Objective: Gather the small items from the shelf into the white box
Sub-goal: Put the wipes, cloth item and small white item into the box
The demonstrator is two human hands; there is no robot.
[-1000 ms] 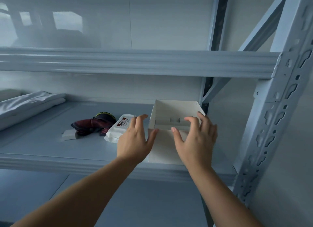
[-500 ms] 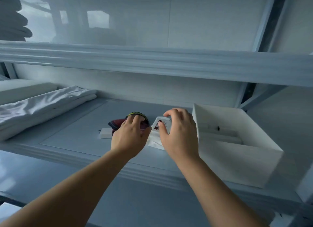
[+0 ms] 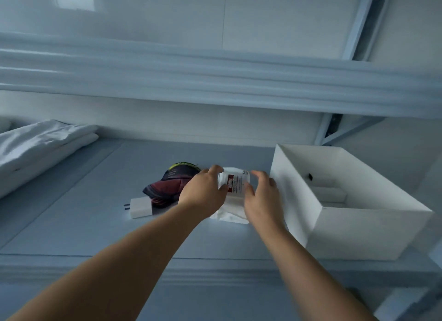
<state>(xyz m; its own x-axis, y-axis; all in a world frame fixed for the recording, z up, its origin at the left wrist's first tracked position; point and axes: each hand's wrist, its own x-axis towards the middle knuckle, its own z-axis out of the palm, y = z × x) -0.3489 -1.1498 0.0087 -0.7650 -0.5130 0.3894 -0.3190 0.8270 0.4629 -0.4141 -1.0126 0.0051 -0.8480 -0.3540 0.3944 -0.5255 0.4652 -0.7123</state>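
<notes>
The open white box [image 3: 358, 232] stood at the shelf's [image 3: 71, 201] right end, near its front edge. Just left of it lay a white packet [image 3: 235, 184] with a red label, gripped by the left hand [image 3: 203, 196] and the right hand [image 3: 260, 201]. Further left lay a dark red fabric bundle [image 3: 172, 184], with a white charger plug [image 3: 141, 207] just beside it.

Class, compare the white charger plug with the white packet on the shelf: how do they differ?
The charger plug is a small block with prongs; the packet is larger, soft, red-labelled. The charger plug lies untouched; the left hand and right hand hold the packet. Both are white, on the shelf, outside the white box.
</notes>
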